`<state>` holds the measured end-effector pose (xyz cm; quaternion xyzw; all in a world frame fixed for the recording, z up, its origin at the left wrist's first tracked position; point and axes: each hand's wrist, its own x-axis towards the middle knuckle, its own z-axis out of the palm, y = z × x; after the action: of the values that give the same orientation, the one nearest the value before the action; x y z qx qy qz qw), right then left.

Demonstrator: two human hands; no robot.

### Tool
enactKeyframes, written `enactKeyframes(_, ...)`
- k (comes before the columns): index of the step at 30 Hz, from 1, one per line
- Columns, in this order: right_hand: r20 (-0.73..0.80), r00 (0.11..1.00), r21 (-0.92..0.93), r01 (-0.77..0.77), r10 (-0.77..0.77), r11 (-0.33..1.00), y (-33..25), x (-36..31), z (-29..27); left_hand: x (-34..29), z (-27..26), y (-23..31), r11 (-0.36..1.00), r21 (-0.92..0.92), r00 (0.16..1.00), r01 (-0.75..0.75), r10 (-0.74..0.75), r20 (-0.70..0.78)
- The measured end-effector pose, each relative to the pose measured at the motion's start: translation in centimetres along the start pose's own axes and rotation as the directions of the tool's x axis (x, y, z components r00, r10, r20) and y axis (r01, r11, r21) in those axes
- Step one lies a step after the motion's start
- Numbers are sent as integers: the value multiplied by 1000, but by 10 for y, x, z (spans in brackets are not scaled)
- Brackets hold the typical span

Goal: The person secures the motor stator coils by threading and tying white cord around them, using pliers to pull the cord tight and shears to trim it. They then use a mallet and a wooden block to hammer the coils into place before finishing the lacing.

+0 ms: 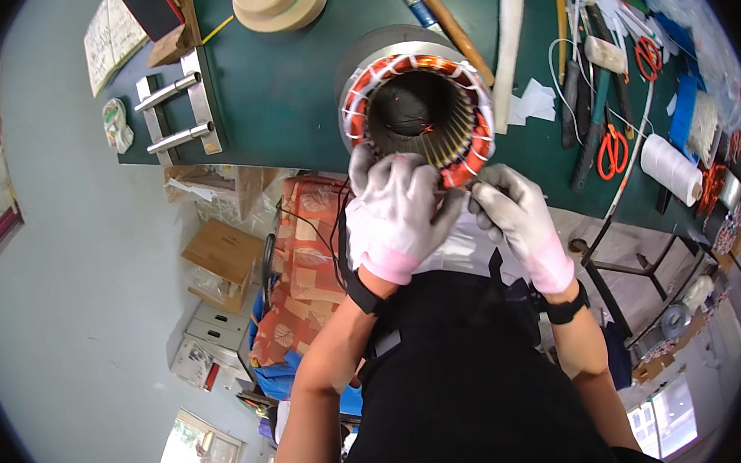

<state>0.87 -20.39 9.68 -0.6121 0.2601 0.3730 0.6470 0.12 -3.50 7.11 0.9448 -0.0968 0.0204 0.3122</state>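
Bending its fingers, the left hand (396, 208) touches the coil-wound cylinder (448, 135) just beyond them; the right hand (516, 220) bunches its fingers beside it. Whether either grips anything, I can't tell.

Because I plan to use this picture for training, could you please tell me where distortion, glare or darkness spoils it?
Head view: fisheye bowing along the front edge of the green table, black corners; head view: lower-left window washed out; head view: hollow of the wound cylinder mostly dark.
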Motion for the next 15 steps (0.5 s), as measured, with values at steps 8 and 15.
enactKeyframes(8, -174, 929, 225, -285, 326, 932, -21, -5, 23, -8, 10, -5, 994, -108, 998, 0, -7, -63)
enactKeyframes(15, -215, 886, 264, -352, 410, 898, -34, -7, 28, -21, 26, -4, 995, -79, 993, -59, 50, -109)
